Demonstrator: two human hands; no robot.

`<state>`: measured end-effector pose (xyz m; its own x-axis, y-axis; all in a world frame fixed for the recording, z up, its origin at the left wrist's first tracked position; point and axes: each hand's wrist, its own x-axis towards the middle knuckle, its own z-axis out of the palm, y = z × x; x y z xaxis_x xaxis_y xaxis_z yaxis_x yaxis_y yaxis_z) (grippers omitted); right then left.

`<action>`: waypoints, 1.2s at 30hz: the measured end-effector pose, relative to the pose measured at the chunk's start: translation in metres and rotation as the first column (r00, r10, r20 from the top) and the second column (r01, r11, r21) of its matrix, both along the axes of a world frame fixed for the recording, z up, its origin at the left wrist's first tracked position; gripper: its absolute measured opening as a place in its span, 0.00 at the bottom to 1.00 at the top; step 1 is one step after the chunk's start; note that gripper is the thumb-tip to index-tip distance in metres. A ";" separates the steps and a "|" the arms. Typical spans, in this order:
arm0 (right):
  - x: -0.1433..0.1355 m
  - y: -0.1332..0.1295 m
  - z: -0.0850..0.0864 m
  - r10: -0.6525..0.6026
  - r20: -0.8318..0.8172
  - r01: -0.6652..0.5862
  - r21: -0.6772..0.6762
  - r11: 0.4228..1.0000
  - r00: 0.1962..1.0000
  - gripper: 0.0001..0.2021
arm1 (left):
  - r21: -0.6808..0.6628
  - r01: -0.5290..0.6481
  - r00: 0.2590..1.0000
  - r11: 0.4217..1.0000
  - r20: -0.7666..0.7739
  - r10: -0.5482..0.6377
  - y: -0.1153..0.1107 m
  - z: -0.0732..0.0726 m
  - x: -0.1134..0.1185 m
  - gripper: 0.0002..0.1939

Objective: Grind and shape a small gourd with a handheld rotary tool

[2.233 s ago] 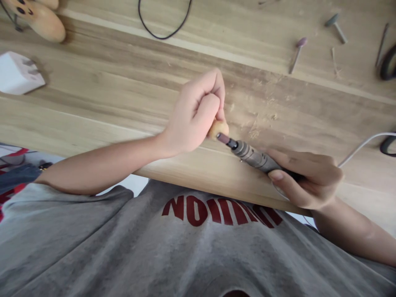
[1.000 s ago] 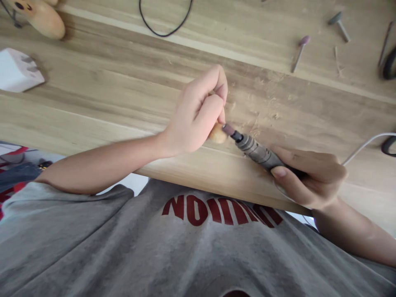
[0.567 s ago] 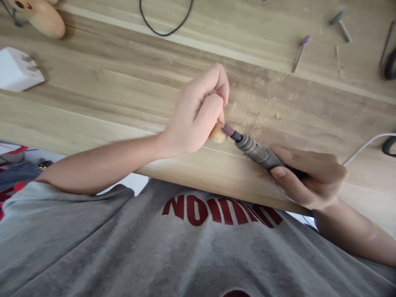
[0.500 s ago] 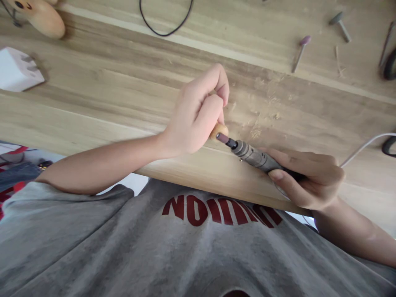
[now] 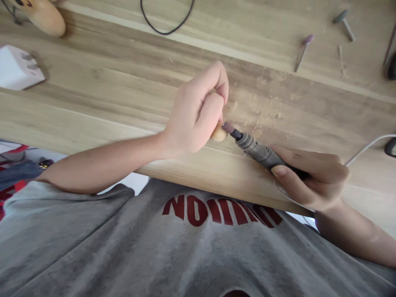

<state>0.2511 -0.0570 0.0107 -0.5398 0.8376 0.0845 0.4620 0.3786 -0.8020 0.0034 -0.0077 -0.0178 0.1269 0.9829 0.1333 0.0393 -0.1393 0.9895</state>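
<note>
My left hand is closed around a small rounded wooden piece, most of it hidden by the fingers. In my right hand is a grey rotary tool, gripped along its body and pointed to the upper left. A brownish cylindrical sanding bit sits in its tip, at the upper right edge of the wooden piece; whether the two touch I cannot tell. Fine wood shavings lie on the table just beyond the tool.
On the wooden table a pink grinding bit and a grey-green one lie at the upper right. A white plug adapter and a wooden figure are at left. A black cable loops at the top.
My right hand and the rotary tool have shifted slightly to the right, and the bit has moved from across the wooden piece to its upper right edge. My left hand has barely moved.
</note>
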 end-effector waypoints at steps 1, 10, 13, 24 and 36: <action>0.000 0.000 -0.001 0.005 -0.011 -0.005 0.012 1.000 1.000 0.15 | 0.011 -0.009 1.000 1.000 0.012 0.009 0.000 0.000 0.000 0.11; 0.001 -0.001 -0.002 0.018 -0.017 -0.018 0.029 0.999 1.000 0.18 | -0.002 -0.068 0.997 0.998 0.029 0.068 0.002 -0.003 0.001 0.11; 0.002 -0.001 -0.002 0.001 -0.008 -0.001 0.008 1.000 1.000 0.17 | 0.008 -0.049 0.998 0.999 0.031 0.049 0.003 -0.004 0.000 0.11; 0.000 0.000 -0.001 0.030 -0.017 -0.030 0.044 0.999 0.999 0.17 | 0.024 -0.062 0.998 0.998 0.028 0.061 0.004 -0.004 0.001 0.12; -0.002 -0.001 0.002 -0.011 0.015 0.010 0.020 1.000 1.000 0.12 | 0.105 0.023 0.998 0.994 0.064 -0.030 0.004 -0.013 -0.001 0.10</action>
